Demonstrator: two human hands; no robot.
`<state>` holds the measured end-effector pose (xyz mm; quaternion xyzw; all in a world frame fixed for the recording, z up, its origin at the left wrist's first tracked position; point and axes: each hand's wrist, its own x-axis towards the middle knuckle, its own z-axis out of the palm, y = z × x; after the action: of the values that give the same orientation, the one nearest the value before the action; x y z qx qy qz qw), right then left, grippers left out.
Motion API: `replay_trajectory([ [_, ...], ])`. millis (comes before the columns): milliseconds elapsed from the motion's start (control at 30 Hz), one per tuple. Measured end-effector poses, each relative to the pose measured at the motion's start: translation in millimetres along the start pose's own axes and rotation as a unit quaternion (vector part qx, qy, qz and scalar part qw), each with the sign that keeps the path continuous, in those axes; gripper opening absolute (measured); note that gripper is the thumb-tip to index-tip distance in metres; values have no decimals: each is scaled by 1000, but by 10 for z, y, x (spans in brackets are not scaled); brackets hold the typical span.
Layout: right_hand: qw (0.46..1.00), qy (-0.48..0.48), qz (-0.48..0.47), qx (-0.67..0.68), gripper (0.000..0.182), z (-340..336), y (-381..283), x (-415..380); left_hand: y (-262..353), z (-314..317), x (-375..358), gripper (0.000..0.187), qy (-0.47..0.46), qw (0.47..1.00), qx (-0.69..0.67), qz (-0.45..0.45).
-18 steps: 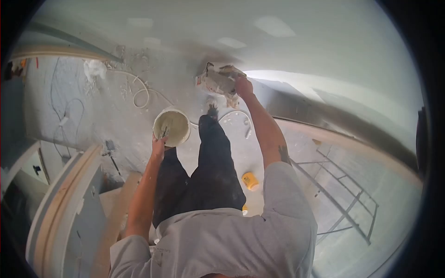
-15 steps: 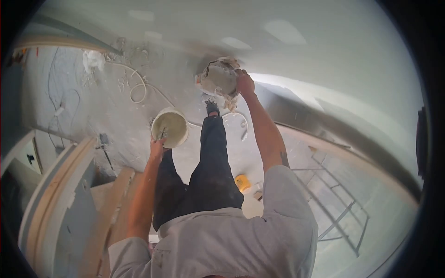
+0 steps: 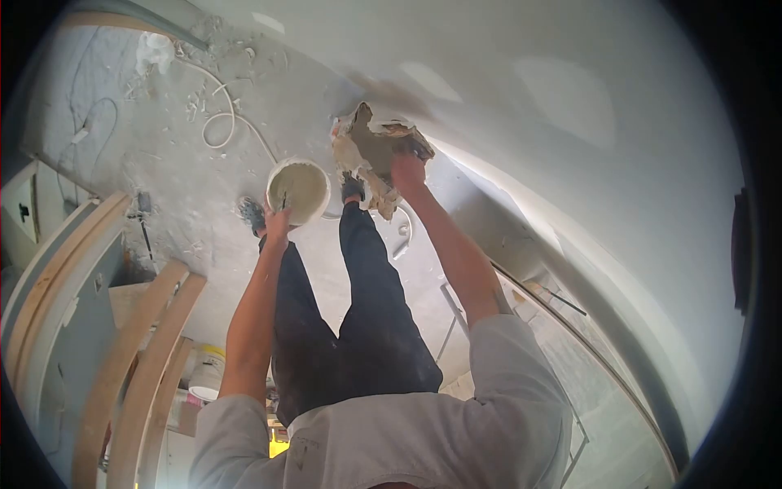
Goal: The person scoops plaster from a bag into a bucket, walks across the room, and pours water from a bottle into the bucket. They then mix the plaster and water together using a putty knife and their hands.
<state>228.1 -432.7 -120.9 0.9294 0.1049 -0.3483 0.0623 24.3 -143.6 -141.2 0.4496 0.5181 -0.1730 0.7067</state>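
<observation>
My left hand [image 3: 277, 222] grips the rim of a small white bucket [image 3: 300, 189] of pale plaster, held out in front of my dark trousers; a thin tool handle sticks up at its near edge. My right hand [image 3: 407, 171] is raised and shut on a plaster-caked trowel [image 3: 368, 155], whose smeared blade sits close to the white wall [image 3: 570, 122]. Whether the blade touches the wall I cannot tell. My shoes [image 3: 352, 189] show far below, next to the bucket.
A dusty floor far below carries a looped white cable [image 3: 216, 122] and plaster scraps. Curved wooden strips [image 3: 138, 350] lean at the left, with a white tub [image 3: 208, 371] beside them. A metal frame [image 3: 456, 318] stands under my right arm.
The view has swung so the wall fills more of the right. My right hand and the trowel have shifted left and lower in view. The yellow item on the floor is out of sight.
</observation>
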Motion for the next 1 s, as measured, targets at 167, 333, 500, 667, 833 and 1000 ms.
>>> replay_trajectory([
  [167,997,-65,17,-48,27,94,-92,590,54,288,156,72,25,1000,1,4],
  [333,991,-10,-91,-98,31,556,26,727,100,373,142,73,-10,1000,3,4],
  [500,994,-89,-52,-47,38,701,-72,800,59,461,272,92,-12,1000,12,-4],
  [667,1000,-8,-25,-13,35,720,6,887,63,484,261,92,-8,1000,17,-13],
  [833,973,224,-45,42,38,1283,104,1192,23,502,235,92,-24,999,-20,-12],
  [1000,974,-38,47,220,43,487,-142,729,49,569,151,90,-26,999,-22,-5],
])
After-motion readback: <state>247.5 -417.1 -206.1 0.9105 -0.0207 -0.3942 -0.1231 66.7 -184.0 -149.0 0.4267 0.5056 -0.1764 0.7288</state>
